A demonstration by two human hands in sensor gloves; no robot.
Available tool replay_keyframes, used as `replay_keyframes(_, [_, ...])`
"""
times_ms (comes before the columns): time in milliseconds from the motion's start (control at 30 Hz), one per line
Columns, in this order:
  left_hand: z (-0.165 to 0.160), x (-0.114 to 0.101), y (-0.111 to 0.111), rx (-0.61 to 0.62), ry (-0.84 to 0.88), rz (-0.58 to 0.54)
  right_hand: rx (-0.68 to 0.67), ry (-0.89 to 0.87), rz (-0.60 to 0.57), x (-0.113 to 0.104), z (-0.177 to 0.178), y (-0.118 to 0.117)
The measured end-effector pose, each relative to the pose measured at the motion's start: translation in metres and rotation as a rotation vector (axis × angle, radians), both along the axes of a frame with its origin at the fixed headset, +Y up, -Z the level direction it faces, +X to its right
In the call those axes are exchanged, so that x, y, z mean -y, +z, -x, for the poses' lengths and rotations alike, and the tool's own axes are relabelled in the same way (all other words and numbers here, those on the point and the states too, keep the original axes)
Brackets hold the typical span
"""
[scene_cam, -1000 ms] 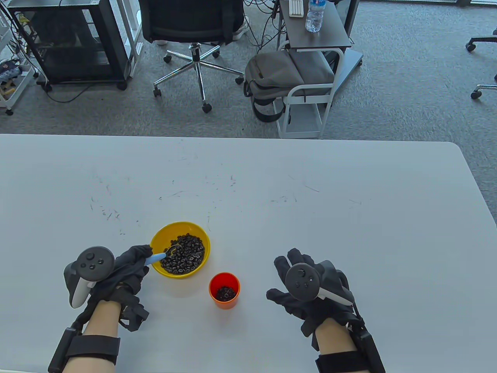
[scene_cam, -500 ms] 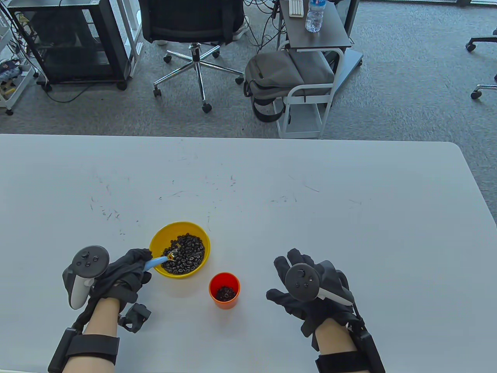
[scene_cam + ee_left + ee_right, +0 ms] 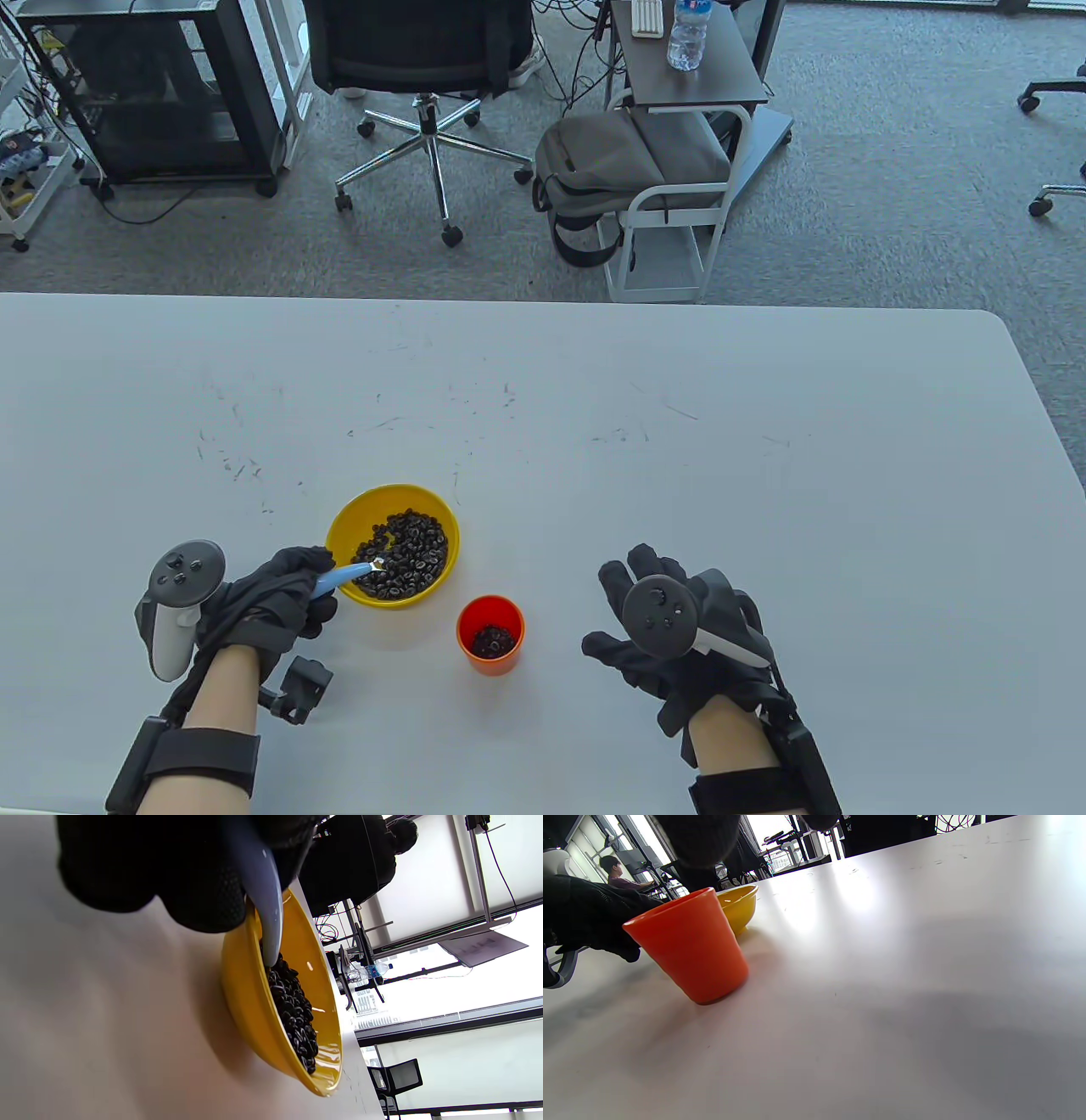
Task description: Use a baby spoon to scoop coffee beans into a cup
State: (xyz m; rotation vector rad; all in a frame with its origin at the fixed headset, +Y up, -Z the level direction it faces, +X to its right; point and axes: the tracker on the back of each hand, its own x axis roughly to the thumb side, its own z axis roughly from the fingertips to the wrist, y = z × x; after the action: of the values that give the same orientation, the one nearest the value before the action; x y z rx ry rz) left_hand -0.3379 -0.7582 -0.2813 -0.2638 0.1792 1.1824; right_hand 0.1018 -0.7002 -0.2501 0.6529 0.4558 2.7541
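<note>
A yellow bowl (image 3: 344, 526) of dark coffee beans (image 3: 407, 552) stands on the white table (image 3: 679, 424). My left hand (image 3: 280, 586) grips the light blue baby spoon (image 3: 344, 575) by its handle, with the spoon's tip down among the beans at the bowl's near left side. The left wrist view shows the spoon (image 3: 265, 891) dipping over the bowl's rim (image 3: 242, 976) into the beans (image 3: 292, 1014). An orange cup (image 3: 489, 649) with some beans in it stands to the right of the bowl; it also shows in the right wrist view (image 3: 691, 946). My right hand (image 3: 653, 620) rests spread and empty on the table, right of the cup.
The table's far edge runs across the middle of the table view. Beyond it stand an office chair (image 3: 424, 76), a small cart (image 3: 679, 170) with a grey backpack (image 3: 611, 161), and a black cabinet (image 3: 144, 93).
My left hand has drawn back slightly toward me and to the left, rolling at the wrist. The spoon's tip has slid nearer the bowl's near left side. The right hand has not moved.
</note>
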Motion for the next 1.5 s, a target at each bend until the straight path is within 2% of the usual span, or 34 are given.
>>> replay_keyframes(800, [0.004, -0.012, 0.002, -0.034, 0.095, -0.066, -0.002, -0.005, 0.002, 0.000, 0.000, 0.000])
replay_keyframes(1067, [-0.010, -0.023, 0.003, 0.057, 0.141, -0.111, -0.002, -0.006, 0.003, 0.000, 0.000, 0.000])
replay_keyframes(1500, [-0.049, -0.038, 0.007, 0.336, 0.177, -0.132, -0.003, -0.007, 0.006, 0.001, 0.000, -0.001])
